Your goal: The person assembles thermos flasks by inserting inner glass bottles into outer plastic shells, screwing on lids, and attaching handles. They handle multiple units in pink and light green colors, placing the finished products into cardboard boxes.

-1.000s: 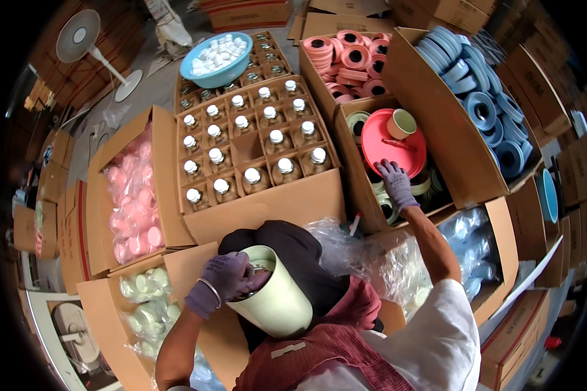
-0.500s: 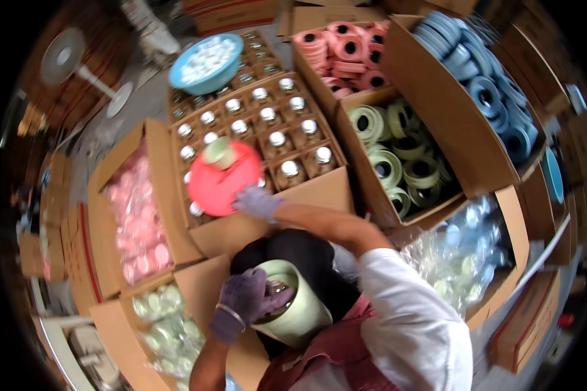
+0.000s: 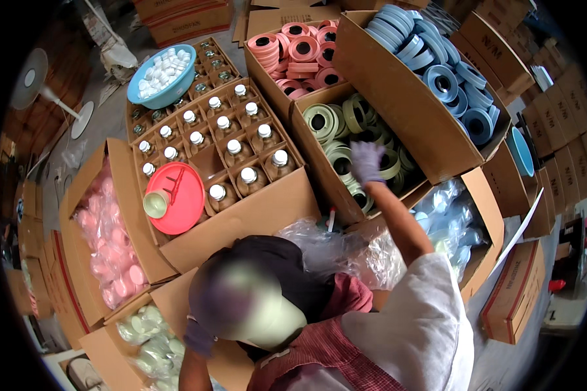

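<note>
My right hand, in a purple-grey glove, reaches over the open carton of pale green rings. Its fingers look extended, and I see nothing held in them. Low in front of my lap, a pale green cylinder is tilted and smeared by motion. My left hand, gloved too, is at its left side; blur hides its fingers and what they hold. A round red disc lies on the carton of bottles, with thin red pieces on it. At its left edge sits a small pale green cup.
White-capped bottles stand in the divided carton. Behind them is a blue basin of white caps. Cartons hold pink rings, blue rings, bagged pink pieces and bagged green pieces. Clear plastic lies near my right arm.
My right hand has left the red disc and moved right to the green rings. The small cup has shifted to the disc's left side. The large cylinder and left hand have become blurred.
</note>
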